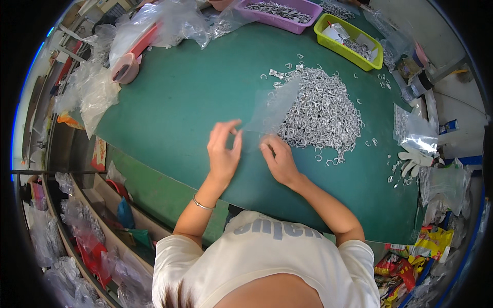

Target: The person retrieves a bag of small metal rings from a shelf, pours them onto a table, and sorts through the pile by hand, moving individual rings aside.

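Note:
A clear plastic bag point(275, 109) stands tilted over the green tabletop, its far corner overlapping a heap of small silver C-shaped metal pieces point(326, 110). My right hand point(280, 160) pinches the bag's near edge between thumb and fingers, just in front of the heap. To the left, my left hand point(224, 153) is held beside the bag's near left corner. Its thumb and fingers are apart, with nothing visible between them.
A purple tray point(298, 25) and a yellow-green tray point(354, 60) of metal pieces stand at the back. Plastic bags and a pink cup point(126, 69) lie far left. A white glove point(414, 162) and a filled bag point(417, 131) lie along the right edge, near scattered pieces.

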A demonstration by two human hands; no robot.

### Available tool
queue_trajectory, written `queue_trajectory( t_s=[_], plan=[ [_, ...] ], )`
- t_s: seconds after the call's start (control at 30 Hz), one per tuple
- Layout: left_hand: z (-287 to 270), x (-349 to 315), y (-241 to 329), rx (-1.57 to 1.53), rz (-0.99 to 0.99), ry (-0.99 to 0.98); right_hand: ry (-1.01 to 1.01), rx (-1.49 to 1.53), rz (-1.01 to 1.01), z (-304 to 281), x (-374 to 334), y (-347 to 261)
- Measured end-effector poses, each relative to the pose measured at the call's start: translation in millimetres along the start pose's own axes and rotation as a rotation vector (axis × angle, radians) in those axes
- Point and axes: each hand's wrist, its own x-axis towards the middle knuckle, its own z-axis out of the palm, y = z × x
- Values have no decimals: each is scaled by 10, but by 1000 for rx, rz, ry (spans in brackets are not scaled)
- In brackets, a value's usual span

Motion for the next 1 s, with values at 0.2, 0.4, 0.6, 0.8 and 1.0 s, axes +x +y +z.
queue_trajectory(
  t_s=[0.2, 0.4, 0.6, 0.8, 1.0],
  plan=[
    [-158, 135, -198, 42, 103, 344, -56, 36, 17, -16, 111, 69],
    [-17, 165, -156, 34, -11, 64, -218, -8, -155, 1, 213, 41],
    [-210, 595, -389, 270, 214, 323, 21, -430, -210, -524, 310, 264],
    [106, 882, -888, 296, 127, -50, 173, -1064, -64, -1216, 368, 590],
    [486, 589, -516, 244, 187, -316, 80, -964, -74, -1181, 66, 451]
  ],
)
